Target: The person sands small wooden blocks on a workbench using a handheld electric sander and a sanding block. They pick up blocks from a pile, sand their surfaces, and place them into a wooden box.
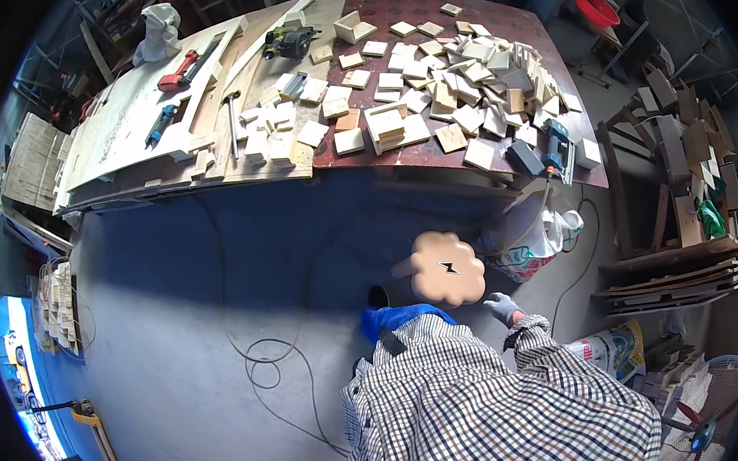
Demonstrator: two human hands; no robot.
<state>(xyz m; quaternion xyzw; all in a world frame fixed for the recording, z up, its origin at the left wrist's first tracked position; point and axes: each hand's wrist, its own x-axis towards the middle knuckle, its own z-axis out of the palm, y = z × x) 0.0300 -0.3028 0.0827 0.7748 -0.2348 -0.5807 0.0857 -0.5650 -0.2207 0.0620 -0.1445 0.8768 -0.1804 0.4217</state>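
Note:
My right hand (503, 307), in a grey glove, is held low at my right side with its fingers apart and nothing in them. It is nearest to a white plastic bag (544, 224) on the floor by the table. My left hand does not show. A peach-coloured rounded patch (447, 268) covers part of the view in front of me and hides what lies behind it. Beyond it, many small square wooden blocks (469, 119) lie heaped on the dark red tabletop (341, 155). A cordless drill (556, 144) lies at the table's near right corner.
On the table's left part are a red power tool (177, 77), a blue power tool (160, 126), a hammer (235, 124) and a dark green power tool (290, 42). A cable (312, 391) loops over the floor. Stacked boards (689, 275) and a fan (704, 431) stand at right.

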